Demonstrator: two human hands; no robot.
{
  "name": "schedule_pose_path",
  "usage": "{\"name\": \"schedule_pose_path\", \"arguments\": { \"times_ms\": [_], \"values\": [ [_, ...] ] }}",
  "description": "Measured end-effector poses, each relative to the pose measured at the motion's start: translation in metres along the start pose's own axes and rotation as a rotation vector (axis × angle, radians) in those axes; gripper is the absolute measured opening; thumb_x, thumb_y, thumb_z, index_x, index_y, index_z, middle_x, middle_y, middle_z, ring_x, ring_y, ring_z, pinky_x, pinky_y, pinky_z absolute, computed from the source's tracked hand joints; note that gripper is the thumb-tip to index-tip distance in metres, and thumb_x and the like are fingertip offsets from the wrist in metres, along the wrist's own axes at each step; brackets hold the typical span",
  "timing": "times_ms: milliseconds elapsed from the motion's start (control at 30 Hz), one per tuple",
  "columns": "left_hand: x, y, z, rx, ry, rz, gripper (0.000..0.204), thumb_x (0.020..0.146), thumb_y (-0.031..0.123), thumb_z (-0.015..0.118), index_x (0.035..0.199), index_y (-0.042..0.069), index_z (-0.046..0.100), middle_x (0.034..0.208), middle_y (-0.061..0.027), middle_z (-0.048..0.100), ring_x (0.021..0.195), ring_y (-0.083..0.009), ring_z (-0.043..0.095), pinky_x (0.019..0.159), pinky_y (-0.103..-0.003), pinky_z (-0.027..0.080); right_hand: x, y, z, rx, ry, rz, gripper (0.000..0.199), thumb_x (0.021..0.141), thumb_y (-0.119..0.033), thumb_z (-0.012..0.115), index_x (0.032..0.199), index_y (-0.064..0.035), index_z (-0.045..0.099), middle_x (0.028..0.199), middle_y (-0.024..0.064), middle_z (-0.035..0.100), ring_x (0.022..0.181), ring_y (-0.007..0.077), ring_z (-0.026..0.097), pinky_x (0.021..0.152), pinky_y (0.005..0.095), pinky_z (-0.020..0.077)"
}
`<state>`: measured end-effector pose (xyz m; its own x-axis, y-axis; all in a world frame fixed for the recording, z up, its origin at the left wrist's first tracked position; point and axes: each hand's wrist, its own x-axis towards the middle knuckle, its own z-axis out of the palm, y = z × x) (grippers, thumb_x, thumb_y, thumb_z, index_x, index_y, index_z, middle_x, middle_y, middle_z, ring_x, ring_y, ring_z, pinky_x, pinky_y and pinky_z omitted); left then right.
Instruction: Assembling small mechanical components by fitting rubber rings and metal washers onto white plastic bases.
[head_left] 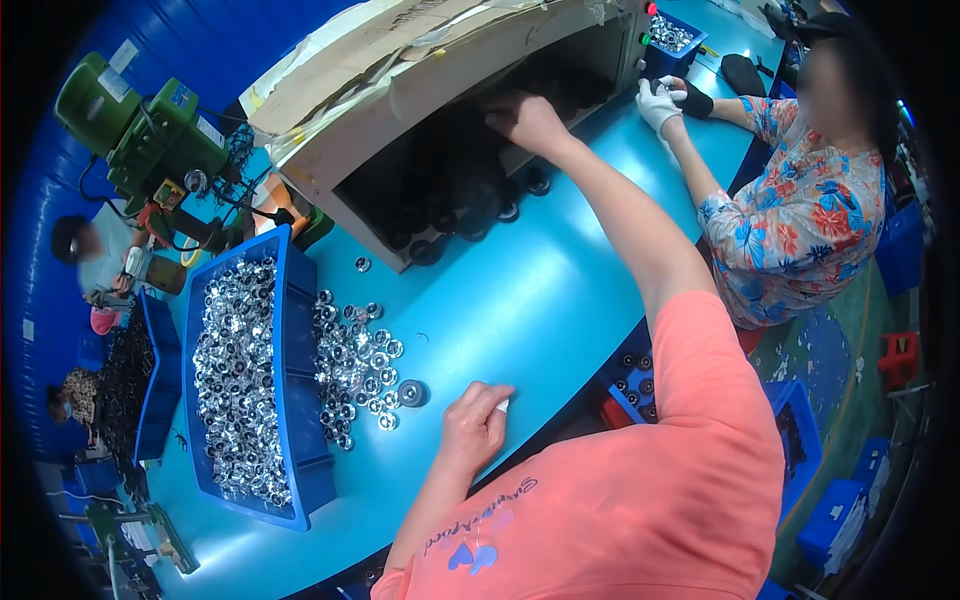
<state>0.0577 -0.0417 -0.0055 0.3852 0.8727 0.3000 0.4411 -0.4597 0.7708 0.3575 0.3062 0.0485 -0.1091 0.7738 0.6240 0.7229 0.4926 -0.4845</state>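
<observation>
My right hand [525,118] reaches into the open front of a large beige box [330,160] topped with cardboard. Its fingers are among dark round parts [455,205] inside, and their grip is hidden. My left hand [473,428] rests on the teal table [520,300] near its front edge with the fingers curled; a small white bit shows at the fingertips. Just left of it lie a grey round part [410,393] and a loose pile of shiny metal rings [352,362]. A blue bin [296,330] heaped with the same shiny parts stands beside the pile.
A person in a floral shirt sits at the right, with white-gloved hands [658,100] by the box's end and a small blue bin [672,40]. A green bench machine [150,130] stands at the back left. A second blue bin [160,380] holds dark parts.
</observation>
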Motion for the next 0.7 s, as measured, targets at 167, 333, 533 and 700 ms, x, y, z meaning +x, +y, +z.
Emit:
{"name": "schedule_pose_path", "arguments": {
  "times_ms": [167,333,533,700],
  "values": [
    [-0.002,0.000,-0.001,0.002,-0.020,0.013,0.031,0.077,-0.012,0.058,0.099,0.005,0.072,0.086,-0.0108,0.066,0.072,-0.0250,0.066,0.062,-0.033,0.052,-0.080,0.003,0.010,-0.129,-0.057,0.252,0.075,0.079,-0.052,0.072,0.140,-0.0113,0.058,0.123,0.0212,0.066,0.114,0.0388,0.061,0.101,0.0447,0.0471],
    [-0.004,-0.001,0.001,0.035,-0.009,0.027,0.033,0.076,-0.012,0.058,0.099,0.006,0.072,0.086,-0.0105,0.066,0.071,-0.0252,0.065,0.062,-0.033,0.052,-0.122,-0.074,0.031,-0.335,-0.323,0.057,0.091,0.070,-0.063,0.075,0.150,-0.0303,0.046,0.148,0.0241,0.041,0.130,0.0415,0.045,0.108,0.0480,0.0332],
    [-0.004,0.001,0.002,0.065,0.005,0.049,0.032,0.076,-0.012,0.059,0.099,0.007,0.072,0.084,-0.0102,0.065,0.071,-0.0257,0.065,0.061,-0.033,0.052,-0.117,-0.063,0.035,-0.321,-0.266,-0.081,0.074,0.074,-0.054,0.077,0.142,-0.0374,0.053,0.136,0.0235,0.048,0.112,0.0407,0.055,0.093,0.0477,0.0485],
    [-0.004,0.004,0.001,0.086,0.005,0.030,0.030,0.076,-0.008,0.062,0.099,0.009,0.071,0.085,-0.0091,0.064,0.073,-0.0285,0.066,0.064,-0.037,0.053,-0.107,-0.079,0.028,-0.308,-0.393,-0.077,0.069,0.077,-0.047,0.075,0.142,-0.0408,0.053,0.128,0.0238,0.051,0.106,0.0421,0.061,0.090,0.0480,0.0557]
  ]
}}
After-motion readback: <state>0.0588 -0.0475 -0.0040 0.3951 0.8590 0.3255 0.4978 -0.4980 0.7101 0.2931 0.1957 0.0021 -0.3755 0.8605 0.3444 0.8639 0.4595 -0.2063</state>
